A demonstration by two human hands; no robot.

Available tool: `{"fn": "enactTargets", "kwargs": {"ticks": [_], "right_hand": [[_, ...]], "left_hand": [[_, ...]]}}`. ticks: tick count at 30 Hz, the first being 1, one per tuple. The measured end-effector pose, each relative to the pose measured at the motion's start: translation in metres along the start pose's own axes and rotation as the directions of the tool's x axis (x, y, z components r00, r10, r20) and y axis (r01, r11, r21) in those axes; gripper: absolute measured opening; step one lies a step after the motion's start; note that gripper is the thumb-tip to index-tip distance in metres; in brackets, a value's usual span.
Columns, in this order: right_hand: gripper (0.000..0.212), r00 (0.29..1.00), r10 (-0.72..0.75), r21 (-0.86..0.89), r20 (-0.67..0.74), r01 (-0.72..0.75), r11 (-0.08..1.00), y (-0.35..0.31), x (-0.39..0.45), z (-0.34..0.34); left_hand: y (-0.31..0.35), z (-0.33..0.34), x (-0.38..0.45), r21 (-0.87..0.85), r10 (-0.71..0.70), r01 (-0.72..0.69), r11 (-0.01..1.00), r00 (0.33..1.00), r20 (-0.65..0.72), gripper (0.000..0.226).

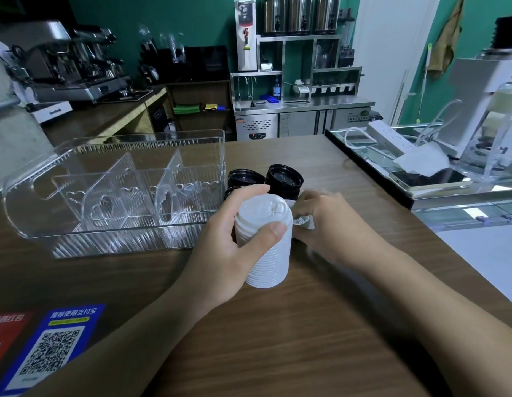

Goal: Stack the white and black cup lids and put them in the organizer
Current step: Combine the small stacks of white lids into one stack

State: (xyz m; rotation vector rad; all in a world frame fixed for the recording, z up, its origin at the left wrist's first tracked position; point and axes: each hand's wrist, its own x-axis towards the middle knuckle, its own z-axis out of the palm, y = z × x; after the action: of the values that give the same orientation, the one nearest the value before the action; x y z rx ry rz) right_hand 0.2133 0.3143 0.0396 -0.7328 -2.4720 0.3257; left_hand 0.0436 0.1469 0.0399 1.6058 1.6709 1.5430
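Note:
My left hand [223,247] grips a tall stack of white cup lids [267,253], held tilted just above the wooden counter. To the right of the stack, my right hand [329,224] pinches a loose white lid [303,222] lying on the counter. Behind both hands sit several black lids [283,177], some stacked, with more black lids [244,177] to their left. The clear plastic organizer [25,224], split by upright dividers, stands left of the lids with nothing in its compartments.
QR code stickers [48,351] lie at the counter's near left. A glass display case [438,202] with a power strip [389,137] and a phone borders the right side. An espresso machine [71,61] stands on the back left counter.

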Motion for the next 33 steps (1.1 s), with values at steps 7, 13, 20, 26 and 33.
{"fn": "enactTargets", "kwargs": {"ticks": [7,13,20,26,33], "right_hand": [[0.007,0.999,0.016,-0.059,0.047,-0.014,0.998,-0.001,0.0,0.002],[0.027,0.998,0.049,-0.034,0.037,-0.048,0.998,-0.005,0.0,0.001],[0.012,0.997,0.052,0.181,-0.055,-0.041,0.983,-0.003,-0.001,-0.004],[0.012,0.945,0.166,0.405,-0.282,-0.039,0.913,-0.013,0.001,-0.026],[0.016,0.887,0.305,0.774,-0.347,0.088,0.627,-0.025,-0.001,-0.043]], "left_hand": [[0.001,0.0,-0.001,-0.001,-0.01,0.01,1.0,1.0,0.007,0.057],[0.002,0.0,-0.001,-0.008,-0.007,0.007,1.0,1.0,0.008,0.057],[0.002,0.0,-0.001,-0.012,-0.003,0.003,1.0,1.0,0.014,0.056],[0.001,-0.003,0.0,-0.017,-0.001,0.001,1.0,1.0,0.027,0.058],[0.003,-0.006,0.003,0.018,0.011,-0.011,1.0,1.0,-0.004,0.083]]}}
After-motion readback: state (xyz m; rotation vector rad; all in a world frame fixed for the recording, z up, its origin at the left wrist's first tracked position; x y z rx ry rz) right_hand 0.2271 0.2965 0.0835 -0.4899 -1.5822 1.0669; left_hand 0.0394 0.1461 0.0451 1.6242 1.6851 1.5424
